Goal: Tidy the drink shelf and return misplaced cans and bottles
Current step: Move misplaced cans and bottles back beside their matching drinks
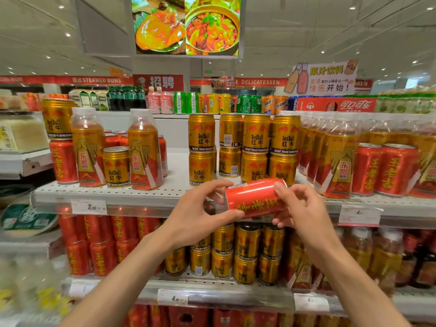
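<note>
A red herbal tea can (253, 197) lies sideways between both my hands, in front of the upper shelf's edge. My left hand (200, 214) grips its left end with thumb underneath. My right hand (297, 206) grips its right end. Behind it stand stacked gold Red Bull cans (243, 149). To the left, a gold can (116, 166) sits between two gold-labelled bottles (88, 147) (145, 149), with red cans (63, 161) beside and behind them. At right stand more gold-labelled bottles (337, 159) and two red cans (382, 168).
The white perforated shelf (174, 171) has bare room between the left group and the gold stacks. The shelf below holds red cans (94, 244), gold cans (236, 251) and bottles (368, 253). Price tags (89, 206) hang on the shelf edges. More drinks line a far shelf (212, 103).
</note>
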`<state>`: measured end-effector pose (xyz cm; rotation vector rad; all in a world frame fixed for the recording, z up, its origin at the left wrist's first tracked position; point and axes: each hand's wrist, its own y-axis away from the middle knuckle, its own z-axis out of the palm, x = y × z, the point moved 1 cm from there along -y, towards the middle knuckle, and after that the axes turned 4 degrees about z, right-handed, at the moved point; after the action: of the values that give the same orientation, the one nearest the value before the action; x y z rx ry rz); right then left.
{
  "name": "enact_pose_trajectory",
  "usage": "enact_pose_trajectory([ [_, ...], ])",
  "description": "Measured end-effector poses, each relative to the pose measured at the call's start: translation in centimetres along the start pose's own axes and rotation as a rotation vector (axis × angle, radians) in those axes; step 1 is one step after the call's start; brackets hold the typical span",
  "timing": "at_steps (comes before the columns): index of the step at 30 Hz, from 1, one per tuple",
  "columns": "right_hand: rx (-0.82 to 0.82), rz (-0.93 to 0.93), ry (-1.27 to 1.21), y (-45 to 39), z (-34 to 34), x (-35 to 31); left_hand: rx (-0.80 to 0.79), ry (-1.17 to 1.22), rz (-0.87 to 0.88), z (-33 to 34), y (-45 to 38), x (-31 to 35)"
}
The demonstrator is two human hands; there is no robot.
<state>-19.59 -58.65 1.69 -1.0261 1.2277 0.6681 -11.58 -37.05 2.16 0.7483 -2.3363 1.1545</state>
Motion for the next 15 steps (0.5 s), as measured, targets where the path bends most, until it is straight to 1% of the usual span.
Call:
enact_pose_trajectory([
  [3, -0.031, 0.011, -0.024, 0.1, 0.7, 0.0, 0.010, 0.001, 0.002, -0.9, 0.2, 0.0],
  [8, -0.070, -0.019, 0.031, 0.6, 3.0, -1.0, 0.015, 0.014, 0.019, -3.1, 1.0, -0.9],
  [12, -0.062, -0.046, 0.062, 1.4, 6.8, -1.9, 0.032, 0.007, 0.035, -6.2, 1.9, -2.7],
  [15, -0.061, -0.076, 0.092, 2.0, 10.5, -2.7, 0.073, 0.016, 0.064, -9.1, 2.8, -4.5],
])
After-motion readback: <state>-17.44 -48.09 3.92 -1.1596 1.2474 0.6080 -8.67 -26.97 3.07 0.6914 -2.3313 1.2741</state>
